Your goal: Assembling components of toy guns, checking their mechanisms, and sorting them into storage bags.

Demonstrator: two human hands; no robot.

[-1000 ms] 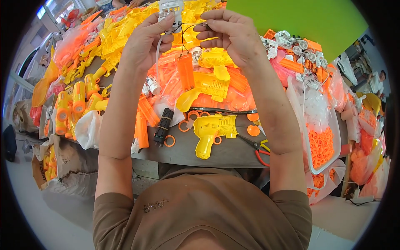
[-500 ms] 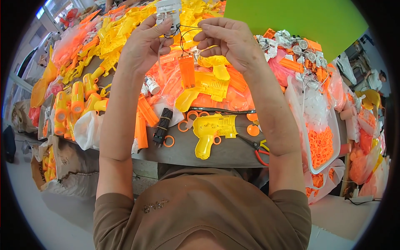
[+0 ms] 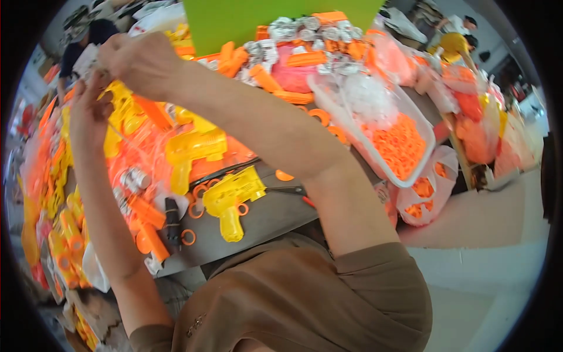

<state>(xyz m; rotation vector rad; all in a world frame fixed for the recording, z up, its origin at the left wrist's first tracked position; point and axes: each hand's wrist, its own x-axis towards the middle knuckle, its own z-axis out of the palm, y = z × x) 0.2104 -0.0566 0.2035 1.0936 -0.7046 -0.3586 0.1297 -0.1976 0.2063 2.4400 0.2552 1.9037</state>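
Observation:
Both my hands are raised together over the far left of the table. My left hand is closed on a white plastic part, partly hidden and blurred. Against it, my right hand has its fingers curled in a pinch; what they hold is hidden. An orange rectangular case shows just below my right hand. Nearer to me lies an open yellow toy-gun shell half, its handle toward me. Another yellow shell half rests on the pile behind it.
A white tub of orange rings and clear pieces stands at the right, a bag of orange rings beside it. Pliers, a black stick-like tool and loose orange rings lie near the edge. A green board stands behind.
The view has swung to the right. My right hand has come over to my left hand at the white part; before, they were apart with dark wires stretched between them.

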